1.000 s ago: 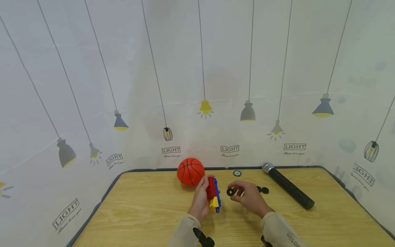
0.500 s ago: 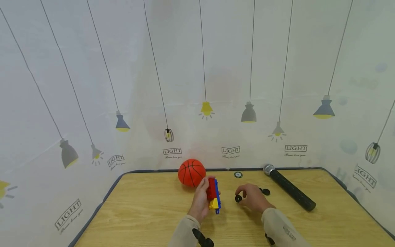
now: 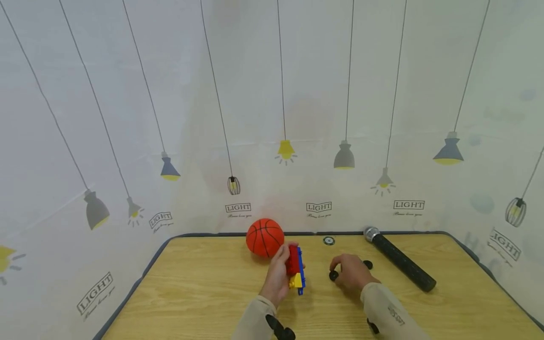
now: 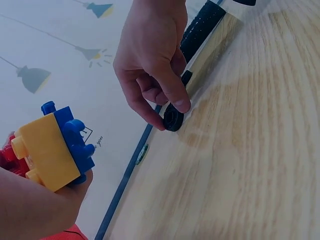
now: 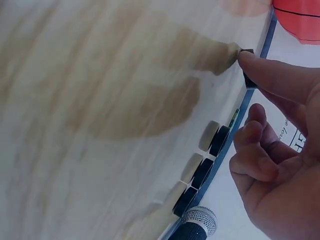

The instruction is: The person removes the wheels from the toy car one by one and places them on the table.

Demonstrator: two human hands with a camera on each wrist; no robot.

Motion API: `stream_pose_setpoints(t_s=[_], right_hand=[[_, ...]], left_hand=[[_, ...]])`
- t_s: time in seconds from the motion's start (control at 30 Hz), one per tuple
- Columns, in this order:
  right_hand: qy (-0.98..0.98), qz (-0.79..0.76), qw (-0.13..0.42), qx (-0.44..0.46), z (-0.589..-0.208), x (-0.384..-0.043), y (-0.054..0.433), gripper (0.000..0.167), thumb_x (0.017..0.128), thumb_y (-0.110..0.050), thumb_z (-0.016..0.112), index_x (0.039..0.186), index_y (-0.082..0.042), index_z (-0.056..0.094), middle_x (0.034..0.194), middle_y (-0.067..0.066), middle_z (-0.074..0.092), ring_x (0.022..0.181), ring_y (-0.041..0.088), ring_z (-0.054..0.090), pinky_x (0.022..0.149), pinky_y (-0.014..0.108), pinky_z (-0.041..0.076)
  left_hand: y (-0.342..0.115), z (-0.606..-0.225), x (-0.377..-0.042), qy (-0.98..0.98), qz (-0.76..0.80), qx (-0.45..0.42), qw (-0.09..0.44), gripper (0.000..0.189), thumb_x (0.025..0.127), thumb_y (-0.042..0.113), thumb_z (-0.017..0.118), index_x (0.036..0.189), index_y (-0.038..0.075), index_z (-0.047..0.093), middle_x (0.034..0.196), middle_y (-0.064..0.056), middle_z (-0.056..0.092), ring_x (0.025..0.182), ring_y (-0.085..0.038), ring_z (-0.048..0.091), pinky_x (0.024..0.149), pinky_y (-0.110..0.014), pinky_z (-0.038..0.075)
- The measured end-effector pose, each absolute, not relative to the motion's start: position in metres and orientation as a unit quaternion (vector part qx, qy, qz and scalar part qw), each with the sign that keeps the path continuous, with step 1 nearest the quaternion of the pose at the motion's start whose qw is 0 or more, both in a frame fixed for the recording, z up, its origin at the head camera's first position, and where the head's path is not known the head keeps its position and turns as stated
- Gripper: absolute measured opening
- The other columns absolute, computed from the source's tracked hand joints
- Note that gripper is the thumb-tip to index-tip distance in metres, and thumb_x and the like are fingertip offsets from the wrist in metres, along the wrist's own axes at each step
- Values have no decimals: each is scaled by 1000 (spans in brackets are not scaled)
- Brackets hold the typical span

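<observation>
My left hand (image 3: 276, 276) holds a toy car of red, yellow and blue building blocks (image 3: 294, 263) above the table, its blue base turned to the right. In the left wrist view the car's yellow block (image 4: 46, 152) and blue studded base (image 4: 75, 137) show. My right hand (image 3: 352, 271) pinches a small black toy wheel (image 3: 333, 275) between thumb and index finger, low over the wood; whether the wheel touches the table I cannot tell. Several black wheels (image 5: 202, 173) stand in a row beyond that hand, which partly hides them in the head view.
An orange basketball (image 3: 265, 238) sits at the back, just behind the left hand. A poker chip (image 3: 329, 241) lies near the back edge. On the right a black microphone (image 3: 400, 259) lies diagonally on the wooden table (image 3: 191, 283). A white printed curtain (image 3: 314, 179) surrounds the table.
My right hand has moved right and a little nearer to me with the wheel, away from the toy car. The left hand and the car have stayed about where they were.
</observation>
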State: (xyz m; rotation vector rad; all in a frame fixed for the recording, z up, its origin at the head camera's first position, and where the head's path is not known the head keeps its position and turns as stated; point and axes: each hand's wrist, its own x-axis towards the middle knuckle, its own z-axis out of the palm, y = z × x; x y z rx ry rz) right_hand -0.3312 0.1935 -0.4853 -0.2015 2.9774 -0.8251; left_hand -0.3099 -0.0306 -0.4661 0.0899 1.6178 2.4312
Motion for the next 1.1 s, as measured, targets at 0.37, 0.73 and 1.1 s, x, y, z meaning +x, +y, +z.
stream_pose_setpoints(t_s=[0.37, 0.73, 1.1], right_hand=[[964, -251, 34, -87, -482, -338, 206, 31, 71, 2, 84, 95, -15, 75, 93, 4, 67, 78, 19, 56, 68, 36, 50], [965, -253, -25, -59, -494, -355, 219, 32, 70, -4, 85, 99, -16, 77, 117, 13, 71, 107, 32, 65, 92, 53, 53], [967, -250, -42, -27, -496, -356, 206, 31, 76, -4, 81, 104, -16, 77, 123, 17, 70, 113, 40, 64, 88, 56, 54]], left_hand=[[-33, -467, -309, 556, 823, 33, 115, 39, 110, 41, 32, 134, 20, 55, 139, -11, 44, 99, -22, 59, 87, -30, 48], [-32, -467, -309, 557, 821, 29, 122, 40, 109, 42, 34, 136, 21, 53, 144, -13, 42, 104, -24, 59, 91, -31, 50], [-32, -467, -309, 558, 820, 29, 124, 40, 109, 42, 34, 137, 20, 53, 145, -13, 42, 106, -24, 59, 92, -31, 49]])
